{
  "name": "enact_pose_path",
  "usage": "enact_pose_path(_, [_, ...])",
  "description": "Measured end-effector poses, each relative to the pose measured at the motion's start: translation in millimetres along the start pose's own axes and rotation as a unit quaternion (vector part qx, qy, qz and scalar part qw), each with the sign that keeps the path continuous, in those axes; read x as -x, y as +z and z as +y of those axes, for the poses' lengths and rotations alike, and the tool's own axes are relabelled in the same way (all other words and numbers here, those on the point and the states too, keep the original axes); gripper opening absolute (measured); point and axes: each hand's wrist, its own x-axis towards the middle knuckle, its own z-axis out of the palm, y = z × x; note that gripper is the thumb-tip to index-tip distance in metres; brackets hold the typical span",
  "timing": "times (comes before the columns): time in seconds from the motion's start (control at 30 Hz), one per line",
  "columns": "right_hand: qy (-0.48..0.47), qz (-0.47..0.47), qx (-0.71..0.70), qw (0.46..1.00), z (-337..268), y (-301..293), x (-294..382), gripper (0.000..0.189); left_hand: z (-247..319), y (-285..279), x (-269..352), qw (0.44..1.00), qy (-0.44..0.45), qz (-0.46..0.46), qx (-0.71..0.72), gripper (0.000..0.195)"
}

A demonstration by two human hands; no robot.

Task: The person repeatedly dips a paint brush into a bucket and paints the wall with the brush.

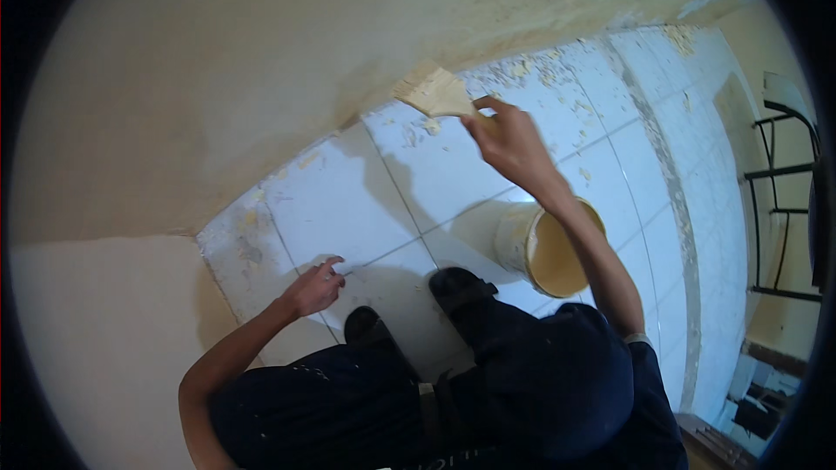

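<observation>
My right hand (513,140) grips the handle of a wide paintbrush (436,90), its head coated in cream-yellow paint. The bristles point up and left, close to the lower part of the beige wall (261,72); whether they touch it I cannot tell. Below my right forearm stands a bucket (516,235) of cream-yellow paint, its outside smeared, and the forearm hides part of its opening. Over the floor at the left, my left hand (317,288) is held with fingers partly bent and apart, with nothing in it.
White floor tiles (339,189) carry flakes of paint (522,68) along the wall's base. A rough grey strip (666,150) crosses the floor at the right. Beyond it stands a black metal-framed chair (774,176). My dark shoes (457,284) are left of the bucket.
</observation>
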Motion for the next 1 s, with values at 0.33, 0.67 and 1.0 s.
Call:
enact_pose_path(0.33, [0.231,-0.125,0.258,0.930,-13,-190,141,0.026,12,-19,-13,0.998,-0.021,0.027,0.055,0.016])
enact_pose_path(0.67, [0.069,-0.261,0.370,0.889,103,-73,167,0.012,11,-9,4,0.994,-0.101,-0.021,0.019,0.010])
enact_pose_path(1.0, [0.054,-0.263,0.376,0.887,116,-50,162,0.006,31,-11,-20,0.993,-0.106,-0.004,0.047,0.008])
